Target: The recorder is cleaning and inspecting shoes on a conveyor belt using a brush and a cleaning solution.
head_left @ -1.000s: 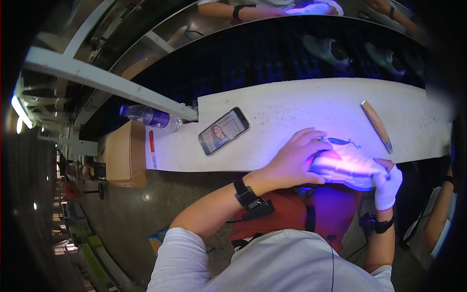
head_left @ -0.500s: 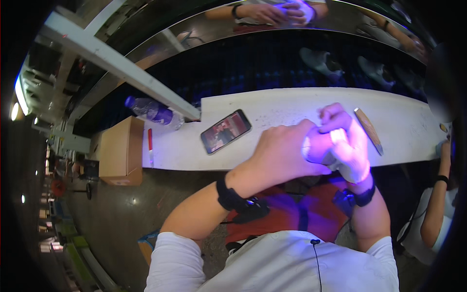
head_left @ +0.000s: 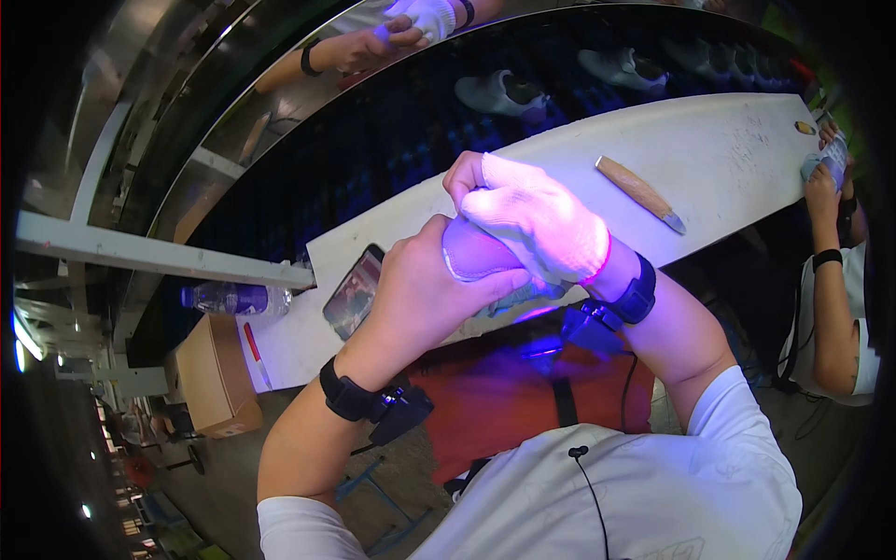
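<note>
A pale shoe (head_left: 478, 250), lit violet, is between my hands above the near edge of the white bench (head_left: 728, 177). My bare left hand (head_left: 417, 291) wraps round its left side, thumb pressed along the lower edge. Over its top and right side closes my right hand (head_left: 537, 217), in a white knit glove with bare fingertips. Most of the shoe is hidden behind my fingers. Just right of the glove lies a wood-handled tool with a pointed grey tip (head_left: 641, 194). A smartphone (head_left: 353, 294) rests left of my left hand, partly covered by it.
At the left are a water bottle (head_left: 238, 299), a cardboard box (head_left: 219, 373) and a red-handled knife (head_left: 254, 355). A metal post (head_left: 168, 250) reaches the bench. Shoes (head_left: 502, 93) stand on the dark conveyor beyond. A co-worker's hands (head_left: 823, 182) hold a shoe at far right.
My view has turned to the right, so the bench now slants. Both hands have shifted left in view, with the shoe still gripped and my gloved hand now laid across its top.
</note>
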